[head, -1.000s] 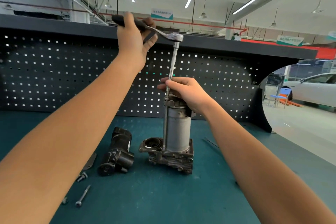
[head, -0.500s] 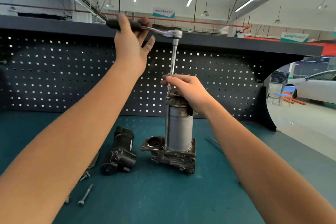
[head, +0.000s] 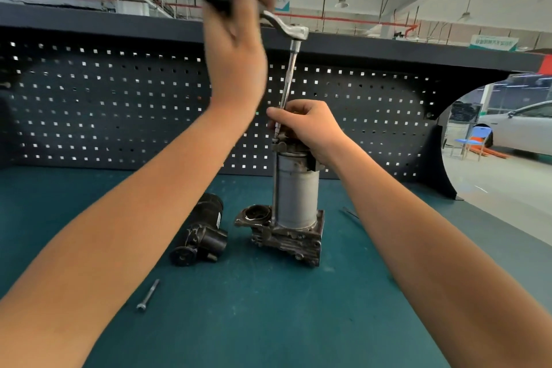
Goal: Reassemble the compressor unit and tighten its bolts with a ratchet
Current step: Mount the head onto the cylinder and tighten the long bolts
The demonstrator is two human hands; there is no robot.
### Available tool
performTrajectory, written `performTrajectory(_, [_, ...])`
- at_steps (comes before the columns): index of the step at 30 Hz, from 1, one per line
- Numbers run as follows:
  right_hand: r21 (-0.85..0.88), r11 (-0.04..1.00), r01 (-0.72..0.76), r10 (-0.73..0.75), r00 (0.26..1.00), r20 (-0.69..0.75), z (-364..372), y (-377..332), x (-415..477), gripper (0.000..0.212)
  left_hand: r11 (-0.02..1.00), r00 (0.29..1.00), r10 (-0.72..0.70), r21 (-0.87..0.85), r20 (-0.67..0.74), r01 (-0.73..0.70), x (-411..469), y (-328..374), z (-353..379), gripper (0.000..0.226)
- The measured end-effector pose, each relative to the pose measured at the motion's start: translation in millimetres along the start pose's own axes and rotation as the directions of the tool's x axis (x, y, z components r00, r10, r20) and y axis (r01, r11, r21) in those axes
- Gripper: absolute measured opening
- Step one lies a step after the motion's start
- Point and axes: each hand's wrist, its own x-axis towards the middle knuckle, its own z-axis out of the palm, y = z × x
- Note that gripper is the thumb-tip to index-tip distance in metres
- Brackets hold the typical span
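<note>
The compressor unit (head: 295, 197) stands upright on the teal bench, a grey cylinder on a dirty cast-metal base (head: 286, 240). A ratchet (head: 294, 31) with a long extension bar (head: 288, 75) runs down to the cylinder's top. My left hand (head: 236, 48), blurred, grips the ratchet's black handle up high. My right hand (head: 307, 128) wraps the cylinder's top cap and the lower end of the extension. A black motor part (head: 201, 233) lies left of the base.
A loose long bolt (head: 148, 294) lies on the teal mat (head: 268, 323) at front left. A dark pegboard (head: 89, 104) backs the bench. A thin dark item (head: 349, 212) lies right of the unit. The workshop floor and a white car (head: 525, 125) show at right.
My left hand has swung the ratchet handle rightward and nearer, and is motion-blurred now. My right hand stays on the cylinder top. The camera has shifted slightly.
</note>
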Motion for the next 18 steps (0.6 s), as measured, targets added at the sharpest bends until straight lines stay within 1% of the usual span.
performTrajectory(1, [-0.013, 1.0, -0.005, 0.005, 1.0, 0.011, -1, 0, -1, 0.014, 0.982, 0.979, -0.166, -0.114, -0.117, 0.153, 10, -3, -4, 0.016])
performTrajectory(2, [-0.028, 1.0, -0.004, 0.005, 1.0, 0.027, -1, -1, -1, 0.013, 0.922, 0.927, -0.336, -0.259, -0.166, 0.288, 22, -9, -8, 0.023])
performTrajectory(3, [-0.035, 0.999, -0.004, 0.005, 0.999, 0.048, -1, -2, -2, 0.013, 0.841, 0.867, -0.473, -0.374, -0.157, 0.391, 33, -16, -12, 0.03])
performTrajectory(4, [-0.016, 1.0, -0.016, 0.017, 0.997, 0.073, -2, -2, -2, 0.014, 0.765, 0.812, -0.568, -0.448, -0.13, 0.463, 42, -21, -15, 0.037])
performTrajectory(5, [0.02, 0.999, -0.038, 0.036, 0.994, 0.1, -1, -3, -2, 0.015, 0.709, 0.773, -0.627, -0.484, -0.1, 0.513, 48, -25, -17, 0.042])
performTrajectory(6, [0.047, 0.998, -0.051, 0.045, 0.992, 0.121, -1, -3, -2, 0.016, 0.675, 0.747, -0.66, -0.5, -0.081, 0.543, 51, -28, -18, 0.045])
performTrajectory(7, [0.045, 0.998, -0.046, 0.04, 0.991, 0.124, -2, -3, -2, 0.017, 0.662, 0.737, -0.672, -0.505, -0.073, 0.554, 51, -29, -19, 0.044])
performTrajectory(8, [0.025, 0.999, -0.03, 0.027, 0.993, 0.113, -1, -2, -3, 0.017, 0.677, 0.748, -0.659, -0.494, -0.079, 0.545, 48, -28, -19, 0.041])
performTrajectory(9, [0.001, 1.0, -0.011, 0.01, 0.996, 0.093, -1, -2, -3, 0.018, 0.718, 0.785, -0.614, -0.469, -0.081, 0.514, 44, -24, -19, 0.035])
performTrajectory(10, [-0.016, 1.0, 0.006, -0.005, 0.998, 0.066, 0, -1, -3, 0.019, 0.789, 0.843, -0.532, -0.406, -0.075, 0.461, 39, -18, -18, 0.027])
performTrajectory(11, [-0.035, 0.999, 0.019, -0.018, 0.999, 0.037, 1, 1, -2, 0.02, 0.873, 0.909, -0.414, -0.301, -0.039, 0.385, 33, -12, -17, 0.019])
performTrajectory(12, [-0.061, 0.998, 0.03, -0.029, 1.0, 0.011, 2, 1, -2, 0.021, 0.947, 0.962, -0.271, -0.173, 0.034, 0.272, 27, -6, -15, 0.014])
performTrajectory(13, [-0.088, 0.995, 0.039, -0.04, 0.999, -0.008, 3, 2, -1, 0.021, 0.987, 0.982, -0.142, -0.064, 0.128, 0.151, 22, -1, -14, 0.013])
performTrajectory(14, [-0.099, 0.994, 0.042, -0.044, 0.999, -0.017, 4, 2, 0, 0.02, 0.998, 0.977, -0.064, -0.006, 0.203, 0.067, 20, 1, -15, 0.013])
performTrajectory(15, [-0.089, 0.995, 0.039, -0.041, 0.999, -0.018, 4, 2, 0, 0.018, 0.999, 0.974, -0.047, 0.008, 0.222, 0.046, 21, 1, -16, 0.012])
performTrajectory(16, [-0.068, 0.997, 0.031, -0.031, 0.999, -0.013, 4, 2, 0, 0.016, 0.995, 0.98, -0.089, -0.027, 0.177, 0.095, 23, 1, -19, 0.012])
performTrajectory(17, [-0.047, 0.999, 0.02, -0.02, 1.0, -0.003, 3, 2, 0, 0.014, 0.973, 0.978, -0.188, -0.12, 0.095, 0.199, 28, -1, -22, 0.014])
performTrajectory(18, [-0.031, 1.0, 0.004, -0.003, 1.0, 0.013, 2, 2, 1, 0.013, 0.912, 0.945, -0.326, -0.256, 0.019, 0.32, 35, -7, -26, 0.018])
